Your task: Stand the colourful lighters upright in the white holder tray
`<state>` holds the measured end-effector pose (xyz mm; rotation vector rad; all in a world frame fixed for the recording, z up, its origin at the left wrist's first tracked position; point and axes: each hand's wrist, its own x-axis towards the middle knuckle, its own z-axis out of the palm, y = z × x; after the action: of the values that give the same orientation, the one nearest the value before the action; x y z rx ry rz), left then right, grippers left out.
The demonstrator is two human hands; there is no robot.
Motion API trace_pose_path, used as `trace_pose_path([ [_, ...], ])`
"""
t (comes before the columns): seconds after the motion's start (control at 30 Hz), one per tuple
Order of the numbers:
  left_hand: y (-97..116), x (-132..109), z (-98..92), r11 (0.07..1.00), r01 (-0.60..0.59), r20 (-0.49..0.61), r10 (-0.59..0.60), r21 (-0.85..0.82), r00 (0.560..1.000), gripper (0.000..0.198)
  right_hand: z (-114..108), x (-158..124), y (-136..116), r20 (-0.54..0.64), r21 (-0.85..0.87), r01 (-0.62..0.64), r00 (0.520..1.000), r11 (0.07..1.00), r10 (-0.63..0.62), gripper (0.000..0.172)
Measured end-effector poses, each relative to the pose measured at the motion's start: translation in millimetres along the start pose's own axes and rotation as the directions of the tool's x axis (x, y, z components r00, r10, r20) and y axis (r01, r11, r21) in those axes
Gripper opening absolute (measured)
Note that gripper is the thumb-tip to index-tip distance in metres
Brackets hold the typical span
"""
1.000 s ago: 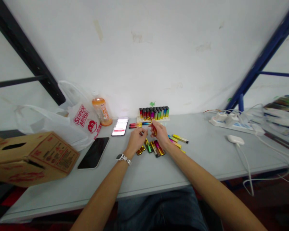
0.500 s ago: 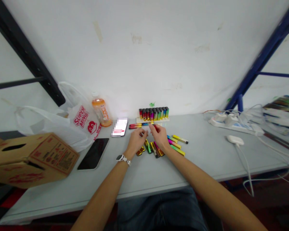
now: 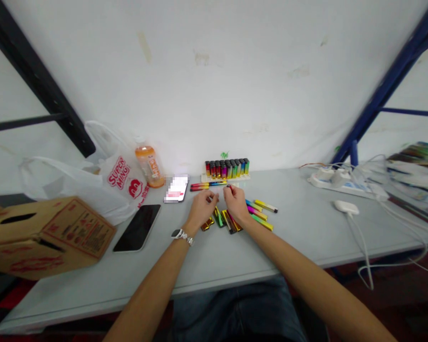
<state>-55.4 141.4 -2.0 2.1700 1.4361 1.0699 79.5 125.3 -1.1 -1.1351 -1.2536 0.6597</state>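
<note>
Colourful lighters [image 3: 227, 168] stand upright in a pale holder by the wall. In front of it lie a red-yellow lighter [image 3: 199, 188] and a blue-yellow one [image 3: 217, 183]. My left hand [image 3: 201, 206], a watch on its wrist, is closed with fingertips pinched; what is between them is too small to name. My right hand [image 3: 235, 202] is closed around a small dark-red piece, probably a lighter, mostly hidden by the fingers. Between and below the hands lie several shiny lighters or casings [image 3: 231, 222]; more yellow, pink and green ones [image 3: 262, 222] lie right of my right wrist.
On the left are a cardboard box [image 3: 82, 232], a plastic bag [image 3: 107, 190], an orange bottle [image 3: 150, 166], a dark phone [image 3: 138, 228] and a lit phone [image 3: 177, 188]. A power strip [image 3: 345, 186], a white charger [image 3: 345, 207] and cables are on the right.
My right hand has drawn slightly back and turned, so less of the red piece shows. My left hand has barely moved. The view has shifted slightly.
</note>
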Motion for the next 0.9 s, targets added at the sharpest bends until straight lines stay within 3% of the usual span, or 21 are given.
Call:
trace_pose_path([
  [0.27, 0, -1, 0.2, 0.999, -0.033, 0.009, 0.033, -0.002, 0.999, 0.025, -1, 3, 5, 0.196, 0.162, -0.02, 0.981, 0.987, -0.012, 0.03],
  [0.37, -1, -1, 0.3, 0.999, -0.035, 0.007, 0.036, -0.013, 0.999, 0.026, -9, 11, 1, 0.212, 0.092, 0.103, 0.97, 0.99, -0.121, 0.027],
  [0.5, -1, -2, 1.3, 0.999, -0.029, 0.011, 0.029, -0.021, 1.0, 0.025, -20, 38, -4, 0.178, -0.112, 0.281, 0.95, 0.953, -0.259, 0.016],
  [0.73, -3, -2, 2.8, 0.999, -0.009, 0.02, 0.01, -0.038, 1.0, 0.028, -16, 106, -5, 0.371, -0.184, 0.349, 0.89, 0.919, -0.264, 0.013],
  [0.9, -7, -3, 3.6, 0.999, -0.011, 0.017, 0.012, -0.044, 1.0, 0.028, -9, 133, 5, 0.448, -0.227, 0.382, 0.858, 0.896, -0.252, 0.01],
])
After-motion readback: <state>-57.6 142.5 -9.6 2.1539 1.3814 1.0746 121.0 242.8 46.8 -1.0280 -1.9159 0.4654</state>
